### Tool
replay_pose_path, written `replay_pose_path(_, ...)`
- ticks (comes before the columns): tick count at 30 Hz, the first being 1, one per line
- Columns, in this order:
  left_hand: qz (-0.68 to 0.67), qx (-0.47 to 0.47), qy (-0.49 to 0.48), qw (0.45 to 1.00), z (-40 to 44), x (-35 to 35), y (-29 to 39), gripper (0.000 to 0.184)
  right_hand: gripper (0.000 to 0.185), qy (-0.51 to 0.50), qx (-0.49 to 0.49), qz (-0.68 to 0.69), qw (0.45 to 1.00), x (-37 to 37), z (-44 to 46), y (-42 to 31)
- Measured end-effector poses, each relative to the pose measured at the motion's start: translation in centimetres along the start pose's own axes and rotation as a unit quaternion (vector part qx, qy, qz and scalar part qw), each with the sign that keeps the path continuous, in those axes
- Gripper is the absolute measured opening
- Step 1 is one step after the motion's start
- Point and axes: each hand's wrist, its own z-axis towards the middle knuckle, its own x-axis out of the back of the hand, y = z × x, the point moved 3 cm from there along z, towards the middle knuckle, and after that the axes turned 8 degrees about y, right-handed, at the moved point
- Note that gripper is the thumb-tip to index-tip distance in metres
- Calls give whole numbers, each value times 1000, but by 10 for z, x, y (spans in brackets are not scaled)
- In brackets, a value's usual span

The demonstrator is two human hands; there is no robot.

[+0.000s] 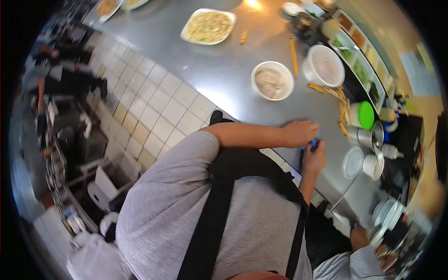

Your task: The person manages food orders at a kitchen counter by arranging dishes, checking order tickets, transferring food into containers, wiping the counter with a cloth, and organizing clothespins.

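My left hand [301, 133] reaches in from the left with its fingers closed on a small blue item [314, 141] above the metal counter [242, 88]. Close below it, my right hand [314, 158] pinches the same blue item from the other side. The fingers of both hands nearly meet and hide much of it. Just beyond my hands stands a white round bowl [272, 80] with pale food in it. A larger white tub [323, 66] with pale contents stands farther right.
A noodle dish [208, 26] stands farther up. Orange-yellow sticks [344, 105], a green-lidded tub [365, 115], a round lid [353, 162], a small white pot [373, 167] and ingredient trays [359, 70] line the right. A co-worker's hand [359, 237] is at lower right; another person [51, 79] stands far left.
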Motion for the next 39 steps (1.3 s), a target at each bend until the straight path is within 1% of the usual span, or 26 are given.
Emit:
replay_pose_path(1,-8,6,21,1000,-6,2,2,13,25,25,21,30,999,-7,3,9)
replay_pose_path(2,-18,11,42,999,-17,7,3,12,24,36,23,11,999,-10,8,16)
replay_pose_path(3,-11,17,40,999,-31,14,4,10,24,49,23,-9,998,-9,12,18)
replay_pose_path(6,12,-94,33,995,-91,55,0,12,24,95,30,-108,989,7,25,20)
replay_pose_path(8,-92,-79,35,992,-140,93,-4,13,25,132,73,-79,985,34,11,-17)
replay_pose_path(9,-96,-23,21,995,-167,115,-7,12,26,149,91,-64,983,41,-2,-39)
replay_pose_path(10,-103,32,4,994,-195,135,-11,12,25,115,139,23,983,33,-21,-60)
replay_pose_path(11,-118,116,28,986,-227,144,-23,11,25,78,182,108,974,22,-45,-80)
replay_pose_path(13,-127,263,70,954,-296,150,-53,12,18,-126,187,157,962,-19,-103,-135)
replay_pose_path(14,-119,326,88,934,-327,154,-68,14,22,-266,193,135,935,-45,-127,-163)
replay_pose_path(16,-98,443,90,886,-384,163,-88,15,33,-374,298,71,876,-104,-162,-199)
replay_pose_path(18,-90,508,118,848,-429,170,-103,14,40,-319,386,67,863,-174,-166,-209)
replay_pose_path(20,-93,561,126,813,-464,173,-119,14,48,-219,417,18,882,-239,-143,-218)
replay_pose_path(21,-94,588,128,793,-477,171,-126,14,49,-263,335,5,905,-255,-125,-231)
replay_pose_path(22,-95,592,139,788,-487,168,-134,14,50,-302,251,-7,920,-271,-104,-244)
replay_pose_path(23,-94,596,149,783,-497,163,-145,14,45,-193,330,-67,921,-331,-79,-216)
replay_pose_path(24,-95,599,157,779,-504,158,-155,14,42,-81,402,-125,903,-382,-66,-180)
replay_pose_path(26,-95,595,164,781,-497,151,-170,15,35,-132,368,-98,915,-375,-70,-188)
replay_pose_path(29,-111,573,189,790,-479,127,-201,17,26,-205,315,-51,925,-335,-89,-238)
replay_pose_path(30,-121,559,198,796,-470,115,-210,19,24,-229,296,-36,927,-329,-100,-244)
replay_pose_path(31,-188,594,201,756,-463,98,-220,27,23,-189,313,-3,931,-328,-115,-239)
replay_pose_path(32,-254,625,201,710,-456,83,-228,36,23,-192,328,-10,925,-329,-126,-234)
replay_pose_path(35,-358,652,236,625,-435,46,-249,61,22,-203,357,-20,911,-322,-152,-237)
replay_pose_path(37,-387,677,287,557,-423,37,-249,66,22,-217,366,-13,905,-319,-155,-236)
replay_pose_path(38,-399,688,310,521,-420,33,-248,69,23,-235,344,9,909,-317,-152,-235)
replay_pose_path(39,-408,685,312,517,-415,28,-248,69,23,-254,322,31,912,-314,-149,-239)
